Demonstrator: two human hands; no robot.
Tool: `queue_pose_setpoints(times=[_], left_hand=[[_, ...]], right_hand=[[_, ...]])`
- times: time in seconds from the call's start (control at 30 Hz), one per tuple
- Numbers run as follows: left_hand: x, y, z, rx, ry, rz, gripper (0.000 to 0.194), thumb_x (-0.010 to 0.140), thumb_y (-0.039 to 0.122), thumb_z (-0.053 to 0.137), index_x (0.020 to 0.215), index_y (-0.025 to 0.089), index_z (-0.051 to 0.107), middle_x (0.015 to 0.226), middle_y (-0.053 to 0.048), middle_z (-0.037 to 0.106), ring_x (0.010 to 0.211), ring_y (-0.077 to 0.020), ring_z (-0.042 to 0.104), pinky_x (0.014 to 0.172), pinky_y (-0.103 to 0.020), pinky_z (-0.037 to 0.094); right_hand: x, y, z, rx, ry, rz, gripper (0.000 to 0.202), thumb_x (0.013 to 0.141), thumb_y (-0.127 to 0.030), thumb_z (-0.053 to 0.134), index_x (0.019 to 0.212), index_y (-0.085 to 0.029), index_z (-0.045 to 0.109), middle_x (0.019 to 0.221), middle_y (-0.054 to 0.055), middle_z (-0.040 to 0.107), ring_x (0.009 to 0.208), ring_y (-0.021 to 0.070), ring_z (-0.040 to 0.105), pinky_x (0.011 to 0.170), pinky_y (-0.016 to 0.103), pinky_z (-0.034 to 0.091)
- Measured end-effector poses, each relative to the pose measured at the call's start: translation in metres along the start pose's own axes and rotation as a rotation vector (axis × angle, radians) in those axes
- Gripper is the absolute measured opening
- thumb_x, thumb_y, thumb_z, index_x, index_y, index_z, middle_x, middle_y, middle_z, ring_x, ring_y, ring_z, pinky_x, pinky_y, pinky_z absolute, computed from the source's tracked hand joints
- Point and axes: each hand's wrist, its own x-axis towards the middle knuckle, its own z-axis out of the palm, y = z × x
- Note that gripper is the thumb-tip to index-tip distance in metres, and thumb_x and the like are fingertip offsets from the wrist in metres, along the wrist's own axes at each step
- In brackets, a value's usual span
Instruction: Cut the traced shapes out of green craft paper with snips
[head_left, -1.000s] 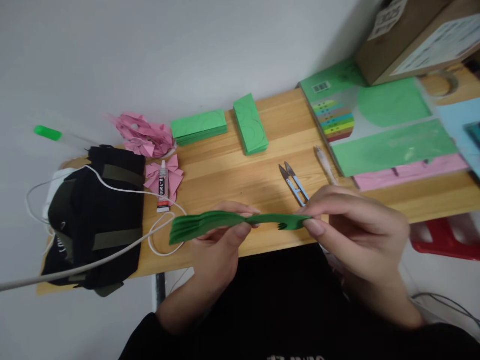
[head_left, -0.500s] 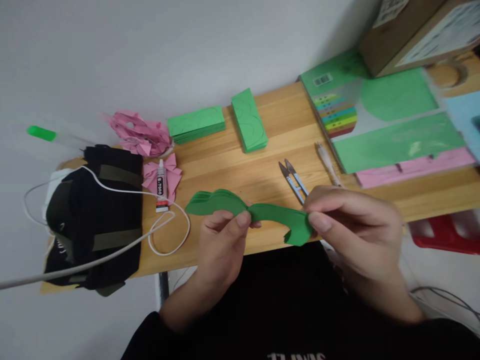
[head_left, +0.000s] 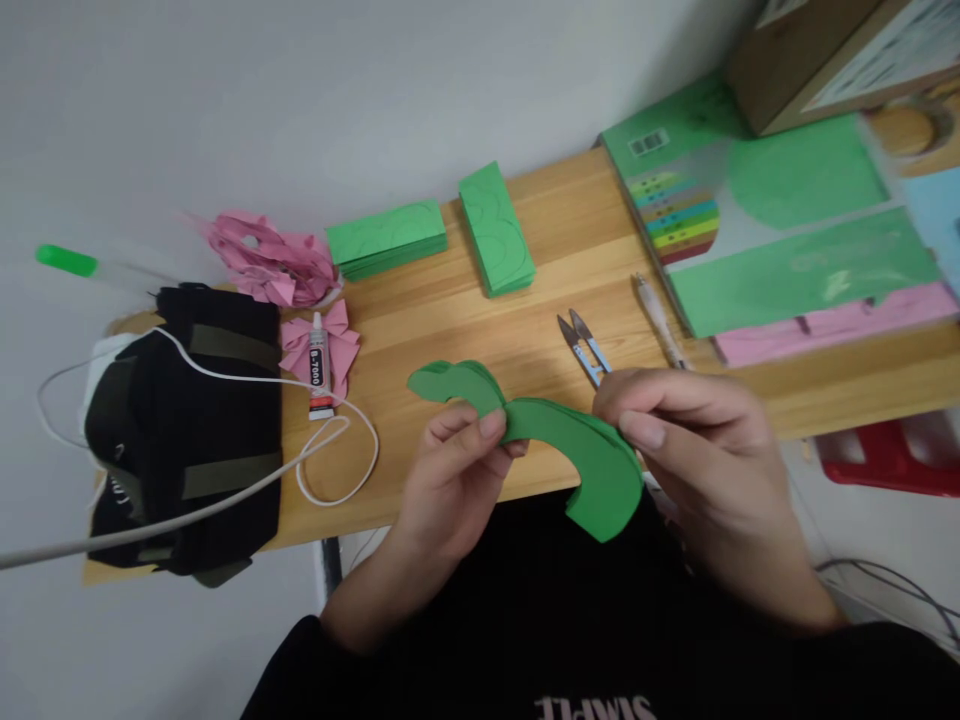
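Between my hands is a layered stack of green paper cut into a wavy, curved shape point(head_left: 577, 445). My left hand point(head_left: 457, 475) pinches its narrow middle between thumb and fingers. My right hand point(head_left: 697, 460) grips the outer edge of the right lobe, where the layers fan slightly apart. The stack is held above the front of the wooden table point(head_left: 420, 330). Just beyond my right fingers lie thread snips point(head_left: 585, 345) with blue handles, partly covered by the hand, and a pen point(head_left: 658, 318).
Two folded green paper stacks with drawn curves point(head_left: 386, 238) point(head_left: 496, 230) lie near the wall. On the left are crumpled pink paper point(head_left: 274, 260), a glue tube point(head_left: 320, 365), a black bag point(head_left: 187, 430) and a white cable point(head_left: 337, 420). A green paper pack point(head_left: 795, 260) and cardboard box point(head_left: 810, 65) stand right.
The green cut-out has been tilted so its flat face shows more, with the right lobe swinging lower. My hands keep their hold. The camera view has shifted slightly.
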Motion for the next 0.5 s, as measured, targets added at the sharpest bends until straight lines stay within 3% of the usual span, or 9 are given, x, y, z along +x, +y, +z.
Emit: queue_pose_setpoints(times=[0.3, 0.5], left_hand=[[0.0015, 0.0022, 0.0077, -0.012, -0.05, -0.144, 0.031, 0.046, 0.025, 0.098, 0.053, 0.018, 0.068, 0.049, 0.006, 0.057, 0.048, -0.0026, 0.049, 0.053, -0.015, 0.048], [0.0076, -0.0022, 0.0078, 0.051, -0.058, -0.105, 0.036, 0.046, 0.033, 0.098, 0.056, 0.021, 0.065, 0.048, 0.008, 0.048, 0.047, -0.0039, 0.044, 0.058, -0.022, 0.052]], right_hand=[[0.0042, -0.0011, -0.0007, -0.071, -0.016, -0.074, 0.013, 0.089, -0.027, 0.073, 0.077, -0.024, 0.075, 0.065, -0.001, 0.068, 0.057, 0.0121, 0.059, 0.05, 0.024, 0.05], [0.0064, -0.0012, 0.0013, -0.043, 0.009, -0.055, 0.005, 0.086, -0.03, 0.078, 0.082, -0.028, 0.079, 0.061, -0.003, 0.068, 0.049, 0.0104, 0.059, 0.04, 0.021, 0.047]])
